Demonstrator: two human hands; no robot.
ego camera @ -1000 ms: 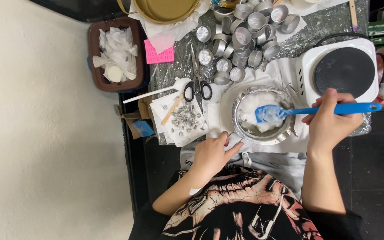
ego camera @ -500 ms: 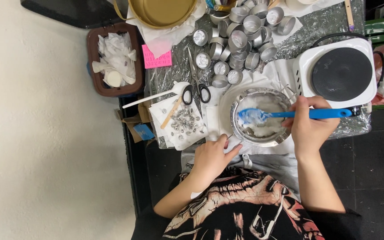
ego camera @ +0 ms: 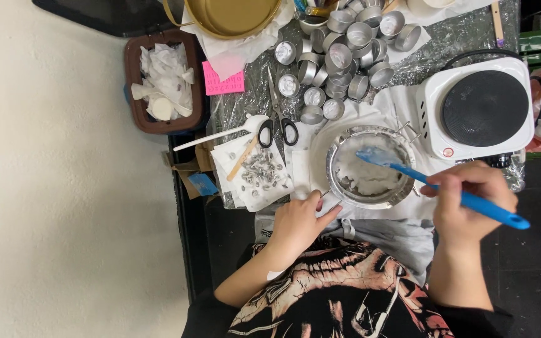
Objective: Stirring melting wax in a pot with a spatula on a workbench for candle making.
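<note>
While right hand (ego camera: 468,197) grips smooth blue spatula (ego camera: 433,184), white flakes (ego camera: 364,175) clump.

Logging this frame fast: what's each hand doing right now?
Left hand: rests at the table edge beside the bowl, holding nothing visible.
Right hand: closed on the blue spatula, blade in the bowl.

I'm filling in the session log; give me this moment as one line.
right hand: grips blue spatula, blade in metal bowl of white wax | left hand: at bowl's near edge | hot plate: bare
</note>
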